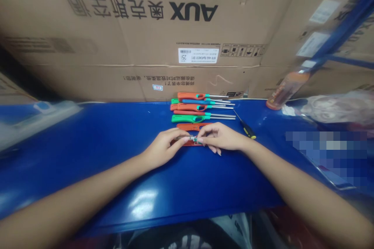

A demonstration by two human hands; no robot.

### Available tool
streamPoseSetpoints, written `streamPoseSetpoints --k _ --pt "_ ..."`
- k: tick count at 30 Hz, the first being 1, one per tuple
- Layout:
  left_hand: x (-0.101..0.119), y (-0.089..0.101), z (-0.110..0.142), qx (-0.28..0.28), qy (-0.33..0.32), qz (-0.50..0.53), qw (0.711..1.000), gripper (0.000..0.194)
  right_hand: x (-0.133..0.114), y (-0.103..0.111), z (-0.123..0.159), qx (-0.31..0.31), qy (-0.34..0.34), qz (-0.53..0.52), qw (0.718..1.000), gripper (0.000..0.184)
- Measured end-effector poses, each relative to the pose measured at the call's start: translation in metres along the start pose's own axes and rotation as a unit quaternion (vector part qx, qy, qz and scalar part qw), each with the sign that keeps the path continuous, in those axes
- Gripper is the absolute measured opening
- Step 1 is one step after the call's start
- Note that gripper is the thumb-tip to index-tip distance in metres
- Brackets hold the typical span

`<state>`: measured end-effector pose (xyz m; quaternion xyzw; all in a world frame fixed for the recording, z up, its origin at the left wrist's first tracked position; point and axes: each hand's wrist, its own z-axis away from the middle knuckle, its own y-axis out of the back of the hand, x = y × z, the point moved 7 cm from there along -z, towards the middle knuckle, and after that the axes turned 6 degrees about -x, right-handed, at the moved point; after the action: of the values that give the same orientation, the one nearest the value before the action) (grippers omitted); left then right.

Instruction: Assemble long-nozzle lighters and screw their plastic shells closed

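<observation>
My left hand (165, 146) is closed in a pinch on a small silvery part (191, 137). Against its other end, the fingertips of my right hand (220, 137) pinch a small teal piece (195, 139). Under the fingers lies a red lighter casing half (189, 143), partly covered by both hands. An orange casing half (189, 126) rests just behind. Farther back, several long-necked gas lighters lie side by side with metal tubes toward the right, among them a green lighter (187, 118) and an orange lighter (188, 95). Whether the two small parts are joined, I cannot tell.
A screwdriver (248, 129) with a black and yellow handle lies to the right on the blue table (122, 190). An orange-capped bottle (288, 90) and a plastic bag (330, 109) stand beyond it. Large cardboard boxes (140, 46) close off the back.
</observation>
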<state>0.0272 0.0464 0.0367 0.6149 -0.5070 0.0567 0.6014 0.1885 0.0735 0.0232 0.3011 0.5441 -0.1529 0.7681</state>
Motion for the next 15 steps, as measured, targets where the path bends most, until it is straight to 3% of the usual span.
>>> streamPoseSetpoints --k 15 --pt "-0.0029 -0.0023 0.0008 -0.012 0.012 0.008 1.0 0.026 0.0 -0.0003 0.0009 0.017 -0.011 0.017 1.0 0.033"
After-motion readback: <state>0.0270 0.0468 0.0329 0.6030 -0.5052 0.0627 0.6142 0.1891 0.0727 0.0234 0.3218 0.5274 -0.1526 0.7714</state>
